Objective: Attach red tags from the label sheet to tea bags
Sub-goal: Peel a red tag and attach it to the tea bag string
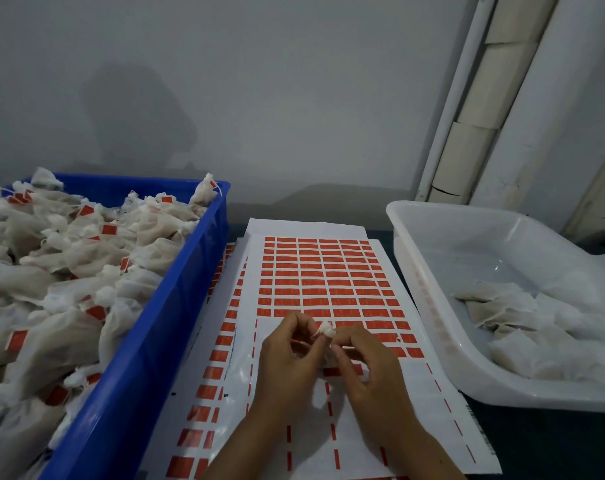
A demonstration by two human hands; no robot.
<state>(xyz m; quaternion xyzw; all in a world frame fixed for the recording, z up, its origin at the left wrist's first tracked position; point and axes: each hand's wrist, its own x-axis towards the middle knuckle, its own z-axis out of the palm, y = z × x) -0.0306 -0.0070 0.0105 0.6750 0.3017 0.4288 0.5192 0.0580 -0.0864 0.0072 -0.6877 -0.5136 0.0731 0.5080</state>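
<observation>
A white label sheet [321,282] with rows of red tags lies on the table in the middle; its near rows are peeled bare. Above the sheet's near half, my left hand [287,358] and my right hand [366,362] meet. Between their fingertips sits the knotted white top of a tea bag [326,330]; the rest of the bag is hidden behind my fingers. My left thumb and finger pinch a thin red strip beside the knot, and my right fingers pinch the knot itself.
A blue crate [176,306] heaped with tagged tea bags stands on the left. A white plastic tub [429,268] holding several untagged tea bags stands on the right. More label sheets lie under the top one. A grey wall rises behind.
</observation>
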